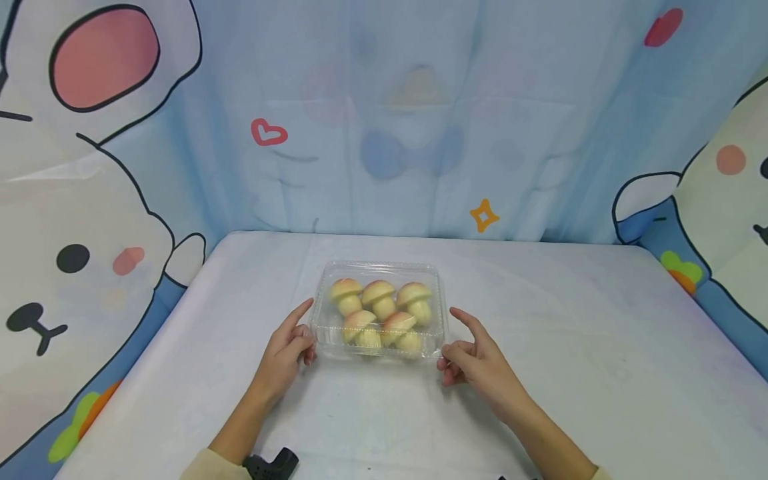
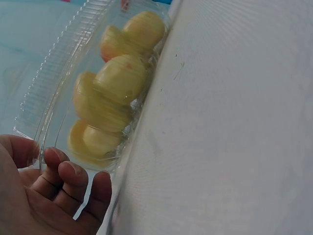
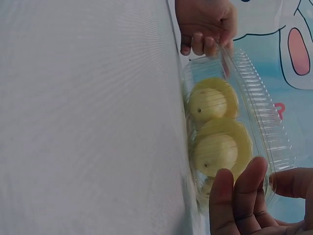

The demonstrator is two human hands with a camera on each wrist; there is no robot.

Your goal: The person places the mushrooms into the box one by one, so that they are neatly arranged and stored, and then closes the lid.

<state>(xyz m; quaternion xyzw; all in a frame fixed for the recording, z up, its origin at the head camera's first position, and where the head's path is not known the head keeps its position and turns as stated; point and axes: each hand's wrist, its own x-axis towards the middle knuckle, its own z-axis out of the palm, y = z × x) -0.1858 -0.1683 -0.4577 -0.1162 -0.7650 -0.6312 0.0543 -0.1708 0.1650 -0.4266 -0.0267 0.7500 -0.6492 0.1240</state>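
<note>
A clear plastic clamshell box (image 1: 384, 268) sits on the white table, its lid down. Inside it are several mushroom-shaped buns (image 1: 414, 295), pale yellow with reddish caps. At the box's near left corner, my left hand (image 1: 287, 348) pinches the rim between thumb and fingers (image 2: 73, 176), the index finger pointing forward along the side. My right hand (image 1: 478, 357) pinches the rim at the near right corner in the same way, its thumb (image 3: 293, 181) against the edge in the right wrist view.
A white cloth covers the table (image 1: 600, 347). A light blue curtain (image 1: 384, 167) with cartoon figures hangs behind it and along both sides. A black device (image 1: 273, 465) is on the left wrist.
</note>
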